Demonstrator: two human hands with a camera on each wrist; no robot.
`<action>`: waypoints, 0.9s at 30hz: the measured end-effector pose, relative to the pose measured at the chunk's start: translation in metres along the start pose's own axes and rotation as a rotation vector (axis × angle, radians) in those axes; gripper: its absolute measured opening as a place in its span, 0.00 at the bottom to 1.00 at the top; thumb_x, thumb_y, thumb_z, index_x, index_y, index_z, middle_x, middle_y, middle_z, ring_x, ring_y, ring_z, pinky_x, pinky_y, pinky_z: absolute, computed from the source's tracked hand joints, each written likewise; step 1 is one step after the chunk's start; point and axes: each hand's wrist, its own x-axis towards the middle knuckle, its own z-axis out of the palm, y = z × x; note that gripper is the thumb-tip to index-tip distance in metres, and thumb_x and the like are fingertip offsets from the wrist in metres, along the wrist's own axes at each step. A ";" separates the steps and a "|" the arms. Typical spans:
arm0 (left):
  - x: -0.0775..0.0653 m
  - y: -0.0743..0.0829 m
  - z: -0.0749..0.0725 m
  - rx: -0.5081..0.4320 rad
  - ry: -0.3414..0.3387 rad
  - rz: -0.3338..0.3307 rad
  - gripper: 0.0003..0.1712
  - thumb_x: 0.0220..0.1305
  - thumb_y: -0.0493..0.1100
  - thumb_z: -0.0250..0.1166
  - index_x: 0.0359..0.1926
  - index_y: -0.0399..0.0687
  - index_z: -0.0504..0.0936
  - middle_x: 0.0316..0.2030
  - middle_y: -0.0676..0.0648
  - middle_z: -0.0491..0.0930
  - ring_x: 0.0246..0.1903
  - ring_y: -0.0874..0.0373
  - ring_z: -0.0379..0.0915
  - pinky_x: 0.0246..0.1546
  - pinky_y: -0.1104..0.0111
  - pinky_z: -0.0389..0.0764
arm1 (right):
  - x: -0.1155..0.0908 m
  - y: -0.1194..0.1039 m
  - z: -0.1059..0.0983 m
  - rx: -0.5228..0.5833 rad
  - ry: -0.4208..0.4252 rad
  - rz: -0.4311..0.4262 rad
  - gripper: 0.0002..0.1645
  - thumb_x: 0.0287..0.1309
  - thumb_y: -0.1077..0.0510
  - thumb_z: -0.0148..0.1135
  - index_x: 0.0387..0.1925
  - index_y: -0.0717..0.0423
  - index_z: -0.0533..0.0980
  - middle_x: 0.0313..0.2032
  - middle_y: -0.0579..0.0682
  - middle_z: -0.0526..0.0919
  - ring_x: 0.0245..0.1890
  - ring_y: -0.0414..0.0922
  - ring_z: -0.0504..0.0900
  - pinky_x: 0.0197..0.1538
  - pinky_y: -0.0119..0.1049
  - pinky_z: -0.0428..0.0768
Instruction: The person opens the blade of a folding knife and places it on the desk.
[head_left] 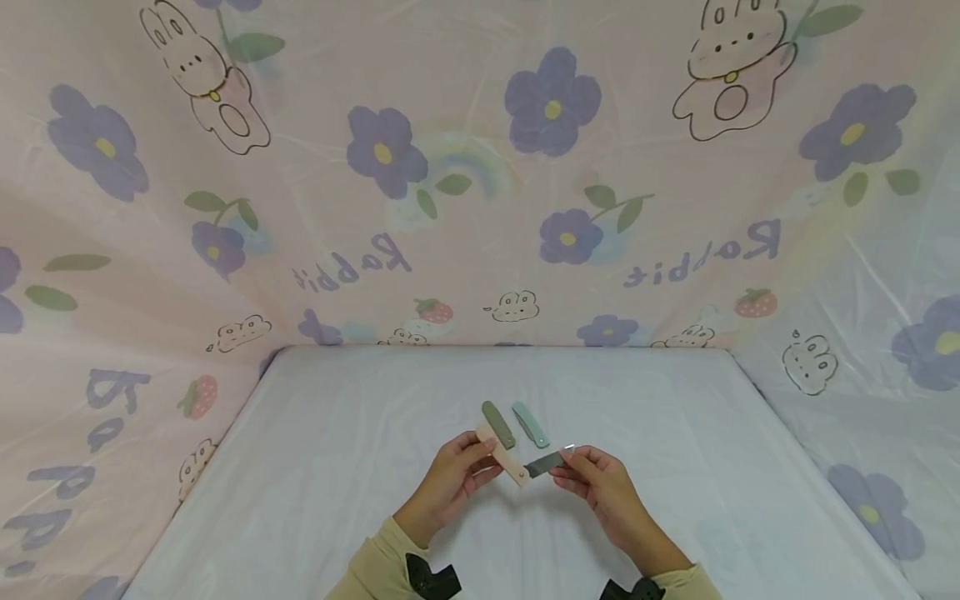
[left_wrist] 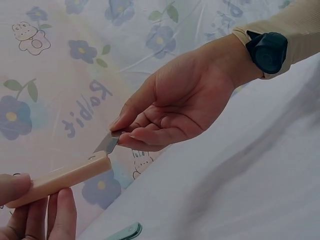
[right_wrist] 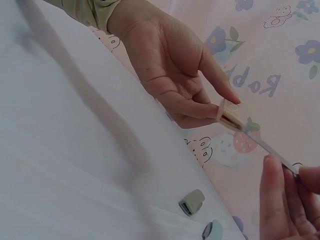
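A folding knife with a peach handle (head_left: 510,463) is unfolded between the hands, its grey metal blade (head_left: 545,463) at an angle to the handle. My left hand (head_left: 450,477) grips the handle between thumb and fingers. With thumb and fingertips, my right hand (head_left: 602,485) pinches the far part of the blade, partly covering it. In the left wrist view, the blade (left_wrist: 106,142) emerges from the end of the handle (left_wrist: 67,179). Just beyond the held knife lie an olive-green folding knife (head_left: 498,423) and a mint-green folding knife (head_left: 531,425), both folded.
A white cloth covers the table (head_left: 360,400). Around its back and sides hangs a pale curtain (head_left: 480,75) printed with rabbits and purple flowers. Black wrist devices (head_left: 432,577) sit at both beige sleeves.
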 end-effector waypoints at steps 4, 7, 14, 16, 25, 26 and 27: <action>-0.002 0.000 0.000 -0.027 0.015 -0.007 0.18 0.63 0.38 0.61 0.50 0.34 0.69 0.41 0.42 0.75 0.40 0.55 0.76 0.47 0.62 0.78 | 0.001 0.002 0.001 0.022 0.039 0.006 0.11 0.59 0.61 0.60 0.35 0.66 0.70 0.33 0.57 0.81 0.35 0.47 0.83 0.44 0.40 0.81; -0.004 0.002 0.002 -0.046 0.018 -0.006 0.20 0.63 0.38 0.61 0.51 0.32 0.68 0.42 0.42 0.75 0.41 0.55 0.76 0.48 0.62 0.77 | 0.002 0.004 0.001 0.049 0.069 0.012 0.11 0.58 0.61 0.61 0.35 0.66 0.70 0.33 0.58 0.81 0.35 0.48 0.83 0.44 0.40 0.81; -0.009 0.004 0.005 -0.090 0.025 0.007 0.20 0.64 0.37 0.59 0.53 0.31 0.65 0.44 0.41 0.73 0.43 0.54 0.75 0.50 0.62 0.76 | 0.002 0.010 0.003 0.130 0.106 0.002 0.10 0.57 0.63 0.61 0.34 0.66 0.69 0.36 0.61 0.81 0.36 0.49 0.83 0.44 0.40 0.81; -0.009 0.003 0.005 -0.108 0.032 0.009 0.20 0.65 0.37 0.58 0.53 0.31 0.65 0.44 0.40 0.73 0.44 0.53 0.75 0.50 0.62 0.76 | 0.002 0.011 0.004 0.148 0.114 -0.002 0.09 0.58 0.64 0.61 0.33 0.65 0.69 0.36 0.61 0.81 0.35 0.49 0.84 0.44 0.40 0.81; -0.009 -0.001 0.005 -0.194 0.066 0.026 0.16 0.66 0.35 0.56 0.52 0.33 0.65 0.44 0.41 0.73 0.45 0.52 0.76 0.52 0.62 0.74 | 0.001 0.015 0.008 0.235 0.128 -0.014 0.05 0.59 0.66 0.58 0.34 0.65 0.70 0.35 0.60 0.81 0.36 0.48 0.83 0.46 0.41 0.79; -0.009 -0.001 0.005 -0.209 0.075 0.026 0.15 0.66 0.34 0.56 0.51 0.33 0.66 0.43 0.41 0.73 0.45 0.52 0.76 0.53 0.62 0.74 | 0.001 0.015 0.009 0.248 0.133 -0.011 0.05 0.59 0.66 0.58 0.34 0.65 0.70 0.36 0.61 0.81 0.36 0.48 0.83 0.46 0.41 0.79; -0.009 -0.001 0.006 -0.222 0.082 0.028 0.14 0.66 0.34 0.56 0.50 0.33 0.66 0.43 0.42 0.73 0.45 0.51 0.76 0.53 0.62 0.73 | 0.001 0.015 0.009 0.259 0.140 -0.006 0.05 0.59 0.67 0.58 0.34 0.65 0.70 0.36 0.62 0.81 0.36 0.49 0.83 0.47 0.41 0.79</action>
